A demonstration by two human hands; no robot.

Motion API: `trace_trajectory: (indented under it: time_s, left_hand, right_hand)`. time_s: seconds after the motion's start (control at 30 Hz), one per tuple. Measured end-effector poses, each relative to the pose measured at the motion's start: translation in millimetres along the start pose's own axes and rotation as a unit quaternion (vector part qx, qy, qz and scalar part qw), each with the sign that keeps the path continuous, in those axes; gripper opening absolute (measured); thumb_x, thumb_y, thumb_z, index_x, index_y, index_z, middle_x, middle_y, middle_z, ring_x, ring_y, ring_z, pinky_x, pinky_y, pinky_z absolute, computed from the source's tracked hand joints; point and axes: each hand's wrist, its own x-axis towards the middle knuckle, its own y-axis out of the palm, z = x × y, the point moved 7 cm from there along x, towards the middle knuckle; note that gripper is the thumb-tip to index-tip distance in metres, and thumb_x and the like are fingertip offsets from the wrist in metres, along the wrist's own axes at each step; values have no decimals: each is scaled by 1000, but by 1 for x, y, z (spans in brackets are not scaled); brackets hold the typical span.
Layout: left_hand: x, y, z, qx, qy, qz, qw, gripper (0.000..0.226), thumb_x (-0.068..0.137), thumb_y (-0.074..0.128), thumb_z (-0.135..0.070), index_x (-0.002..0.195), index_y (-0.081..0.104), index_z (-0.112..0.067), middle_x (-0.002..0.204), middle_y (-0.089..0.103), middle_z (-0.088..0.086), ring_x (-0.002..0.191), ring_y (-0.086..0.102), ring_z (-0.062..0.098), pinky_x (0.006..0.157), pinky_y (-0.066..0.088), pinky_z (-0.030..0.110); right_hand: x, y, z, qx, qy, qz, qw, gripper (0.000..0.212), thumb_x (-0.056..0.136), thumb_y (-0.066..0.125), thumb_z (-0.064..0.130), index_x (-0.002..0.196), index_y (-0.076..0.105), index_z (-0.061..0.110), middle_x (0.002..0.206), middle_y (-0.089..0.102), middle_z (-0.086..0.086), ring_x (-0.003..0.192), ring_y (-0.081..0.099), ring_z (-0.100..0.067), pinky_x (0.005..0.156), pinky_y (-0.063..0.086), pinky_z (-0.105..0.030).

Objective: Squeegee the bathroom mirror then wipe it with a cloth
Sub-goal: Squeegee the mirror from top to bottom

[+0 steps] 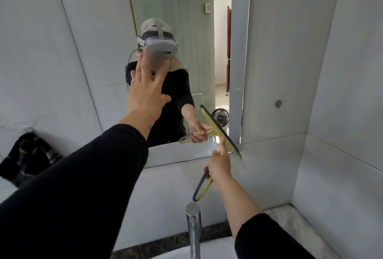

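The wall mirror [182,20] fills the middle of the head view. My right hand [219,163] is shut on the handle of a yellow squeegee [224,134] with a dark rubber blade. The blade lies tilted across the mirror's lower right corner and appears to touch the glass. My left hand [145,91] is open with fingers spread, raised in front of the middle of the mirror; whether it touches the glass I cannot tell. A dark cloth [29,155] lies bunched at the left, by the wall.
A chrome tap [193,229] stands below the hands over a white basin [211,250]. Grey tiled walls [290,51] close in on the right. The mirror reflects a person, a small fan and an open doorway.
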Motion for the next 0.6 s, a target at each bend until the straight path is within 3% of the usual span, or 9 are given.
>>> trace_trajectory:
  time_s: [0.27, 0.47, 0.6]
  left_hand:
    - [-3, 3, 2, 11, 19, -7, 1000, 88, 83, 69, -30, 149, 11, -31, 157, -16, 12, 145, -14, 28, 118, 11, 52]
    - [-42, -1, 35, 5, -4, -33, 999, 75, 88, 60, -24, 149, 17, -29, 158, -7, 16, 146, -5, 31, 117, 6, 49]
    - [-58, -4, 66, 21, -30, -18, 999, 76, 90, 58, -33, 150, 12, -31, 158, -10, 16, 146, -6, 30, 118, 5, 49]
  right_hand:
    - [-11, 25, -12, 19, 17, 17, 1000, 60, 104, 23, 14, 145, 9, 56, 145, 43, -3, 50, 55, -15, 44, 46, -23]
    - [-27, 47, -11, 14, 8, 45, 999, 61, 104, 24, 13, 145, 7, 54, 138, 46, -7, 54, 56, -17, 47, 47, -26]
    - [-36, 66, -12, 0, -10, 60, 998, 62, 103, 22, 12, 145, 4, 54, 133, 50, -7, 52, 57, -17, 46, 46, -26]
